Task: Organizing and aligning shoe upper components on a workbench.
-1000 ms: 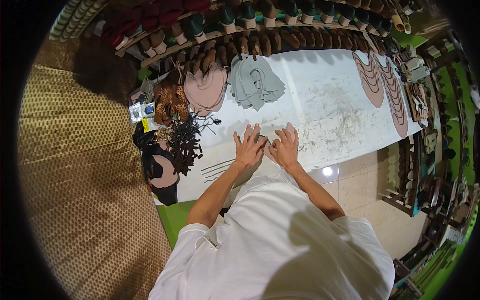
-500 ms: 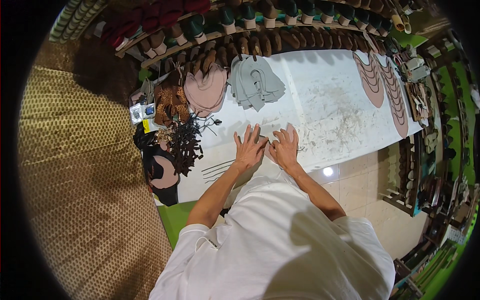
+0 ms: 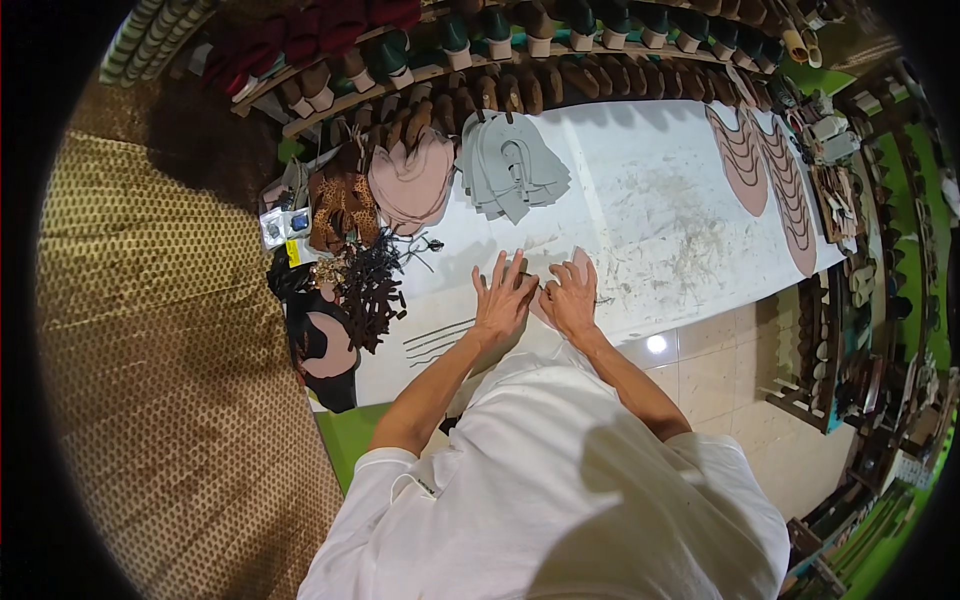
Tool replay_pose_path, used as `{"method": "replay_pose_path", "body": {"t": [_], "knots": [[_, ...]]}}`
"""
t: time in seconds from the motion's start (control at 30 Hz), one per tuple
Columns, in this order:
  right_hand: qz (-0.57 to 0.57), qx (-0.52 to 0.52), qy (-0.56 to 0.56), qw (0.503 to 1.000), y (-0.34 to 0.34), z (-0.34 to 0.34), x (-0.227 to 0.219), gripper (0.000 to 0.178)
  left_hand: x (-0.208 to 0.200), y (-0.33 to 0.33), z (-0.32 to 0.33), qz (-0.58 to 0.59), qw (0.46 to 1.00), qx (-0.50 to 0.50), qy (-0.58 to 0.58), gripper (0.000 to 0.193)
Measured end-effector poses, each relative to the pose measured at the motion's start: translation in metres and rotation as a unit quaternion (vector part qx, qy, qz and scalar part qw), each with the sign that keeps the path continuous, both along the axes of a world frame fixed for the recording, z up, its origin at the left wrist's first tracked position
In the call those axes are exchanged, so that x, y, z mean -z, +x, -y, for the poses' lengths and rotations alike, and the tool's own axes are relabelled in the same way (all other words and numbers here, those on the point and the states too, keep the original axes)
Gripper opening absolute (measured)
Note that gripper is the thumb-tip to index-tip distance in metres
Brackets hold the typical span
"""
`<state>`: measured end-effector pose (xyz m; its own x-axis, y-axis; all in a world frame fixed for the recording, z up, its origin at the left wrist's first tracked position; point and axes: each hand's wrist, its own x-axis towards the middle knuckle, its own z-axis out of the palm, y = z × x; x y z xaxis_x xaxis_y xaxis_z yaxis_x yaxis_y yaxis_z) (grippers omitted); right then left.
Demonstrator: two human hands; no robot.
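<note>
Pink cut piece (image 3: 541, 313), centre of frame, near the white bench (image 3: 645, 155)'s lower edge; right hand (image 3: 568, 302): fingers bent onto it; left hand (image 3: 503, 303): fingers splayed beside it, grip cannot be told. Scrap-strewn room extends right to wavy-lined pink panels (image 3: 737, 178), upper right.

Green shoes (image 3: 580, 15), patterned cloth (image 3: 180, 320), tiled floor (image 3: 712, 375)
</note>
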<state>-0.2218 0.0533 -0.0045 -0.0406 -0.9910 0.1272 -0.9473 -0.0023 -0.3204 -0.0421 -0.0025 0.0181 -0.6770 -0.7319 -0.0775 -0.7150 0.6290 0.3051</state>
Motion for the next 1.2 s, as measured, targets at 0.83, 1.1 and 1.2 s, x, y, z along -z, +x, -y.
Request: {"method": "replay_pose_path", "body": {"t": [0.83, 1.1, 1.2], "knots": [[0.129, 0.007, -0.003, 0.992, -0.019, -0.023, -0.007, 0.013, 0.006, 0.002, -0.013, -0.001, 1.000, 0.005, 0.022, 0.049], [0.098, -0.001, 0.006, 0.995, -0.015, -0.022, -0.007, 0.012, 0.014, 0.000, -0.012, -0.026, 0.999, -0.011, 0.042, 0.057], [0.110, 0.005, 0.009, 0.994, -0.016, -0.022, -0.007, 0.013, 0.011, -0.001, -0.015, -0.054, 0.998, -0.012, 0.033, 0.049]]}}
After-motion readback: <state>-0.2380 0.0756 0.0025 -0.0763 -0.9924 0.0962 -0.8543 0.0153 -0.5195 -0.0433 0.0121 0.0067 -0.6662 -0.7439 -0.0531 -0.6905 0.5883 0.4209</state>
